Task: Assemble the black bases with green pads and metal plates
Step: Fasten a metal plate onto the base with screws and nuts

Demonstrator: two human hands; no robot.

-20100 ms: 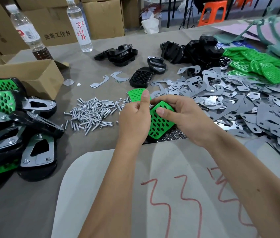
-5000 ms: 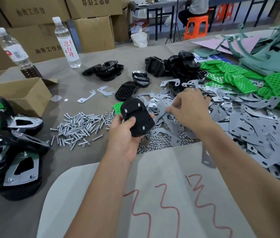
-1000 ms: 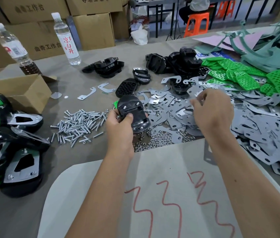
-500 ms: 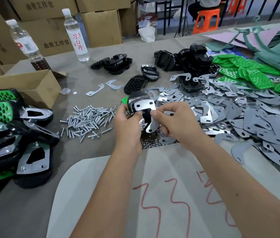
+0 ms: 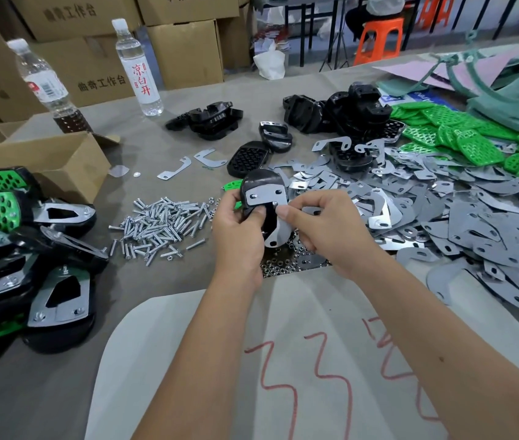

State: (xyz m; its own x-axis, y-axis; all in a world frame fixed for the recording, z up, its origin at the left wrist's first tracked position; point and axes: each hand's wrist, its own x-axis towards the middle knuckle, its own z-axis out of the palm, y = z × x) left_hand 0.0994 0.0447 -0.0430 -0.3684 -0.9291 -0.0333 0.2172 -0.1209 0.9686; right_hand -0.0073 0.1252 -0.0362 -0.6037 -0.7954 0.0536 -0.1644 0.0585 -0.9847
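The head view looks down on a cluttered counter (image 5: pixel 188 154). Near its middle, just above the surface, the left hand (image 5: pixel 239 230) grips a black base (image 5: pixel 261 198), fingers curled round its left edge and thumb pressed on its upper face. The right hand (image 5: pixel 321 223) pinches a metal plate (image 5: pixel 275 230) between thumb and forefinger and holds it flat on the base; the other fingers are curled under. The plate is bent like an L: one broad arm lies across the far end of the base, the other runs down its right side toward the person.

The base sits between the two hands, touching both. Its long axis runs near to far, tilted slightly left at the far end, with the rounded end pointing away from the person. The left hand has the firmer hold on it, and the right hand is free to shift the plate. The next step likely turns on lining up the plate's holes with those in the base, then reaching left for the pile of screws (image 5: pixel 162 223), which lies nearer the left hand.

The loose plates (image 5: pixel 474 223) spread out to the right, with green pads (image 5: pixel 461 134) beyond them. Finished pieces (image 5: pixel 29 249) are stacked at the far left.
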